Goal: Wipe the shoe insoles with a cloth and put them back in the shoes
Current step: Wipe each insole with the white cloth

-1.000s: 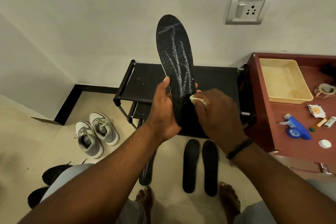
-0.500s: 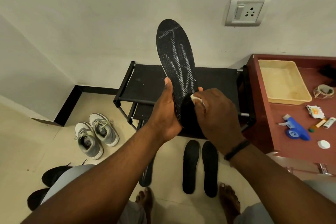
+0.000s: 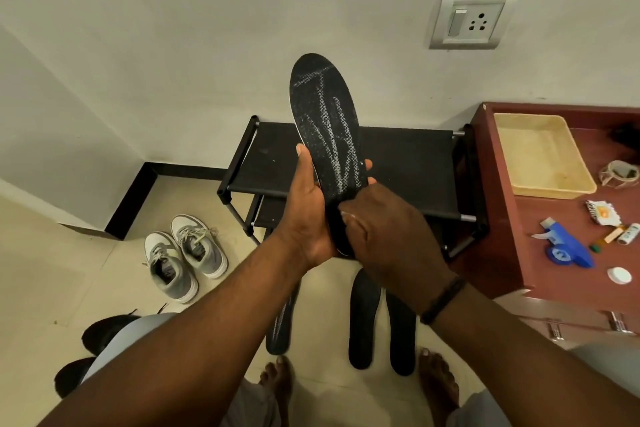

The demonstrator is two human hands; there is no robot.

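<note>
A black insole (image 3: 327,121) with pale wipe streaks stands upright in front of me. My left hand (image 3: 308,211) grips its lower part, thumb along the left edge and fingertips showing on the right. My right hand (image 3: 381,229) presses a small white cloth (image 3: 347,215) against the insole's heel end; the cloth is almost hidden under the fingers. Two black insoles (image 3: 363,326) lie side by side on the floor below, and a third insole (image 3: 282,326) lies partly behind my left forearm. A grey-and-white pair of shoes (image 3: 183,253) stands at the left; black shoes (image 3: 100,333) sit at the lower left.
A black shoe rack (image 3: 408,163) stands against the wall behind the insole. At the right is a red-brown cabinet (image 3: 498,218) with a beige tray (image 3: 540,156), a blue spray bottle (image 3: 564,246) and small items. My bare feet (image 3: 277,388) are on the tiled floor.
My right hand with the cloth has slid down the insole from its middle to the heel end. The insole sits lower in view and the left hand's grip is unchanged.
</note>
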